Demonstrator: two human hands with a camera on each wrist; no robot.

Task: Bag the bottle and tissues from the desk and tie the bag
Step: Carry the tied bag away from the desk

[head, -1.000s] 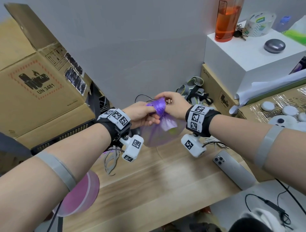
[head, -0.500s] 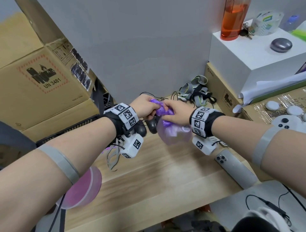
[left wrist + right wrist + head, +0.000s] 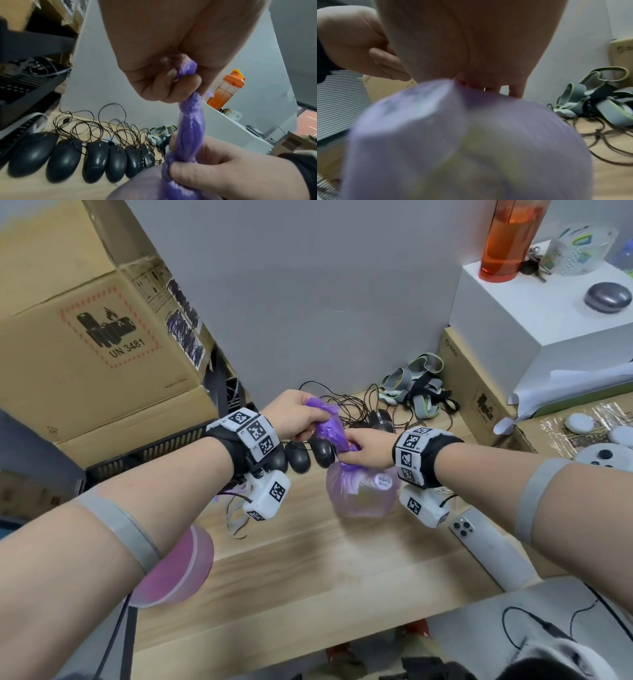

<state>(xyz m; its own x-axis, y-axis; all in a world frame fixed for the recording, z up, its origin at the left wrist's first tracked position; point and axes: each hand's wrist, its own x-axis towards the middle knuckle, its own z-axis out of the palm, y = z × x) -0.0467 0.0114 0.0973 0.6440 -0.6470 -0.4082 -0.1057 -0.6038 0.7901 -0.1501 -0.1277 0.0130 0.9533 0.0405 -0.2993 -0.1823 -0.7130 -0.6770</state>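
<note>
A translucent purple bag bulges over the wooden desk, with pale contents showing through it, among them a white round label. Its top is twisted into a purple rope. My left hand grips the upper end of that twist. My right hand grips the neck just above the bulge. In the right wrist view the bag is blurred and fills most of the frame, under the right palm. Bottle and tissues cannot be told apart inside.
Several black mice with tangled cables lie just behind the hands. A grey phone lies at the right, a pink round lid at the left. Cardboard boxes stand left, a white box with an orange bottle right.
The twisted top has been drawn out longer between the hands. My left hand rose and went left, my right hand dropped to the neck, and the bag sank toward the desk.
</note>
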